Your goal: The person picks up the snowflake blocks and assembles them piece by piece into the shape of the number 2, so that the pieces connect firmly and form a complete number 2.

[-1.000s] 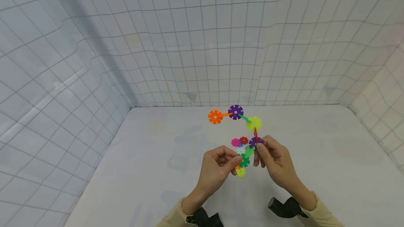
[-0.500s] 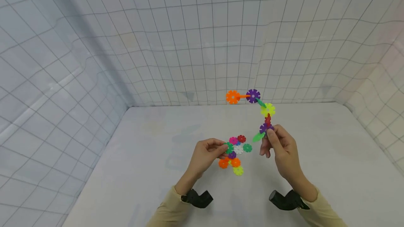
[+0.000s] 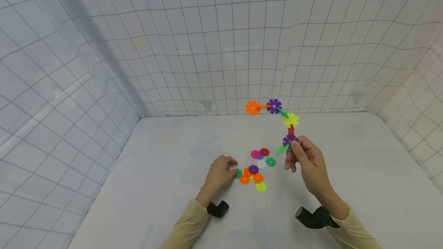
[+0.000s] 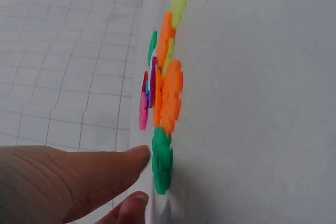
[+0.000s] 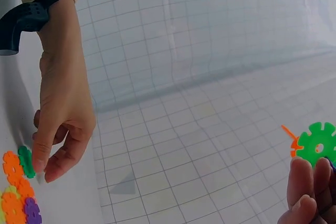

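My right hand pinches a purple snowflake disc between thumb and fingers. This disc belongs to a curved chain of slotted discs held above the table, with a yellow disc, another purple disc and an orange disc at its far end. A light green disc sticks out from the pinched one. Low over the table is my left hand, its thumb and fingers apart with nothing gripped. Beside its thumb lies a dark green disc; whether they touch I cannot tell.
Loose discs lie on the white table between the hands: orange, purple, yellow, white, green, pink and red ones. A grid-patterned sheet rises behind and at both sides.
My right hand drew the chain up and right, away from the left hand. The left hand lowered the dark green disc to the table's left side and let it go.
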A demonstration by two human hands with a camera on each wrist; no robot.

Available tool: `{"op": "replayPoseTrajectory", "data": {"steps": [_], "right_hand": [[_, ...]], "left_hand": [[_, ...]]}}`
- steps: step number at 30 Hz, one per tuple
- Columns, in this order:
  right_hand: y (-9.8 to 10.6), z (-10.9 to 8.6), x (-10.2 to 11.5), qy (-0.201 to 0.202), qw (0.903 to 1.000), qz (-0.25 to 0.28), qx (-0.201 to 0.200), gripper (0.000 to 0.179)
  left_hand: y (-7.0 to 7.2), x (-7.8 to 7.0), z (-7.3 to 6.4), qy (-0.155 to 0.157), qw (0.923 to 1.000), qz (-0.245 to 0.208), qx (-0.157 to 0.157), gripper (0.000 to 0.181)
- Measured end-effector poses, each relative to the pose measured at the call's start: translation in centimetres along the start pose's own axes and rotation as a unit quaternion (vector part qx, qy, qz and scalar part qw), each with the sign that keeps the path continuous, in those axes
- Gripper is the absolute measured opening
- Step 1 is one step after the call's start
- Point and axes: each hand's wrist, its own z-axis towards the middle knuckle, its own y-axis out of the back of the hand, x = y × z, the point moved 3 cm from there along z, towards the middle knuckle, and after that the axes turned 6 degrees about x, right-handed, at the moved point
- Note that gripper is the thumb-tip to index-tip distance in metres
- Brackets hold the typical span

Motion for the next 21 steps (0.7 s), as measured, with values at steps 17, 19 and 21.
{"op": "replayPoseTrajectory", "data": {"steps": [17,19,21], "right_hand": [[-0.6,-0.3,0.0,-0.020,0.9990,0.013,0.039,0.017],[-0.6,-0.3,0.1,-0.022,0.9986,0.011,0.046,0.017],[-0.6,-0.3,0.3,-0.025,0.9982,0.011,0.053,0.018]], "left_hand": [[-0.8,-1.0,-0.9,0.010,0.9958,0.038,0.083,0.031],[-0.4,-1.2,-1.0,0.003,0.9956,0.034,0.087,0.030],[0.2,-1.5,-0.9,-0.006,0.9953,0.034,0.091,0.030]]}}
